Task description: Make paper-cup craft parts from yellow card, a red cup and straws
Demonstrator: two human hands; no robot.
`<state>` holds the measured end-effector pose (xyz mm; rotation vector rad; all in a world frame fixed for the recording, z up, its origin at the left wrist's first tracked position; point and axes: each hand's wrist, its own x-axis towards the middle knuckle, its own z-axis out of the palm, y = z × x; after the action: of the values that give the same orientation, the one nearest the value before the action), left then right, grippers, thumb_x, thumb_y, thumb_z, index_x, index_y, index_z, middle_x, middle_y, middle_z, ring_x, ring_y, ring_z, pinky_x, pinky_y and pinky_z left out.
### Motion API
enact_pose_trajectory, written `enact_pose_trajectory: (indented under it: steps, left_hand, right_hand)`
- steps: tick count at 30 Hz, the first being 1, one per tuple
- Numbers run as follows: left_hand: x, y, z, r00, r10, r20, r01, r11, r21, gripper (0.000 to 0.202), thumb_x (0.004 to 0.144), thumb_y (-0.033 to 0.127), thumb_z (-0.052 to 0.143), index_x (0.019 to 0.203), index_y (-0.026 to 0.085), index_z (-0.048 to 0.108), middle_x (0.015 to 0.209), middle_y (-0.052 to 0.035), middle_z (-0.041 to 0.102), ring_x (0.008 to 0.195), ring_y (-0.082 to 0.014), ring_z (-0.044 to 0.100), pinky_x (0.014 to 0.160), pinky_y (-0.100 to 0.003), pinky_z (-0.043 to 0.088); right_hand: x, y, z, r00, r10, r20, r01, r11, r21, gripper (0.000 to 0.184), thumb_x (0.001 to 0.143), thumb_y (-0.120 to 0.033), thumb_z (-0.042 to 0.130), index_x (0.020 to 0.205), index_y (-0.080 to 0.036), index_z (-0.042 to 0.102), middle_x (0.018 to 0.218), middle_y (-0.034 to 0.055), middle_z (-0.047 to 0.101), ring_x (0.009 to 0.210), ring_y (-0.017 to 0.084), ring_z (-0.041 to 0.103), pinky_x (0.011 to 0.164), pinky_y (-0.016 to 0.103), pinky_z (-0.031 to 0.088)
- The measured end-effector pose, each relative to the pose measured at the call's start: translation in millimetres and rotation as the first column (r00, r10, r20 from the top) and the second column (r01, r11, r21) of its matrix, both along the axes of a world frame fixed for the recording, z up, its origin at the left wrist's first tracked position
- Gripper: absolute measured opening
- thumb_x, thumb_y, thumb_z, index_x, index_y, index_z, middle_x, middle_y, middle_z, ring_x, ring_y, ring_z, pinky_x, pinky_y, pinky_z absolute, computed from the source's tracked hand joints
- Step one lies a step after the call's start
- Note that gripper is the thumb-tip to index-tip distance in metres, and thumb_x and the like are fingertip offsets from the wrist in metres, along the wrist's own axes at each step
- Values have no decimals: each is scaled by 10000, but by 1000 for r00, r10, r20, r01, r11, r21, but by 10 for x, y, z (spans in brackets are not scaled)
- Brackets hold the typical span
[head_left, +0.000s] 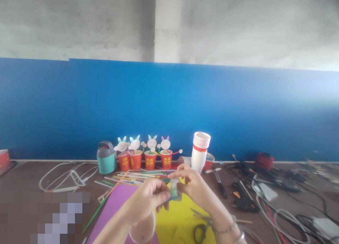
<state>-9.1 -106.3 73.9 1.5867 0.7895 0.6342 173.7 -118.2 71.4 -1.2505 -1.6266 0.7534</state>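
My left hand and my right hand meet above the yellow paper. Between their fingers is a small clear, greenish roll that looks like adhesive tape. My left thumb and forefinger pinch its near edge, while my right fingers curl round its far side. Below my left wrist lies a round white piece, partly covered; whether it is a disc or a cup I cannot tell. Black-handled scissors rest on the yellow paper by my right forearm. Purple paper lies under my left forearm.
Several red paper cups with rabbit-headed figures line the back. Coloured sticks lie before them. A teal-and-grey container stands left, a stack of paper cups right. A black marker, a glue gun and tangled cables fill the right.
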Motion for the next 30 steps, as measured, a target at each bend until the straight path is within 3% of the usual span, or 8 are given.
enact_pose_trajectory:
  steps: [4, 7, 13, 21, 25, 30]
  left_hand:
    - [-20, -23, 7, 997, -58, -46, 59, 998, 11, 310, 760, 423, 627, 772, 115, 591, 613, -19, 599, 511, -92, 441, 511, -240, 314]
    - [-2, -67, -20, 988, -118, -97, 117, 993, -13, 265, 766, 398, 618, 741, 138, 570, 604, -13, 608, 519, -97, 454, 526, -242, 331]
    - [79, -83, -111, 983, 0, -186, 8, 999, 41, 177, 746, 323, 612, 773, 153, 571, 646, -11, 640, 540, -111, 479, 543, -252, 373]
    - [41, -131, -38, 987, 107, -117, -93, 988, 123, 125, 744, 278, 611, 771, 174, 546, 687, -16, 676, 568, -118, 508, 547, -244, 381]
    - [36, -131, -51, 991, 99, -86, -92, 992, 81, 196, 727, 310, 652, 799, 177, 527, 686, -25, 683, 557, -122, 521, 531, -241, 395]
    - [41, -65, -100, 985, 100, -139, -90, 993, 71, 231, 726, 326, 646, 867, 176, 543, 670, -16, 687, 508, -121, 526, 520, -247, 421]
  right_hand:
    - [-22, 22, -20, 994, -51, -95, 40, 993, -111, 352, 587, -94, 557, 834, -214, 778, 575, -40, 476, 535, 103, 371, 518, 238, 324]
    - [-8, 39, -31, 979, -82, -184, 57, 989, -135, 365, 644, -172, 570, 958, -177, 755, 502, -54, 470, 478, 95, 365, 478, 235, 319]
    - [39, 47, -16, 969, -36, -243, 6, 992, -126, 451, 686, -268, 599, 1096, -107, 695, 465, -37, 543, 445, 109, 457, 468, 244, 366]
    - [40, 70, -20, 939, -119, -323, 100, 992, -74, 389, 664, -204, 588, 1026, -137, 713, 482, -39, 577, 488, 117, 498, 530, 257, 389]
    - [29, 87, -81, 924, -93, -372, 63, 994, -93, 387, 703, -242, 616, 1073, -158, 692, 527, -31, 585, 482, 106, 457, 465, 233, 303]
    - [-43, 75, -85, 899, 8, -438, -27, 999, -38, 382, 716, -304, 671, 1072, -166, 686, 603, -21, 580, 529, 106, 482, 491, 233, 331]
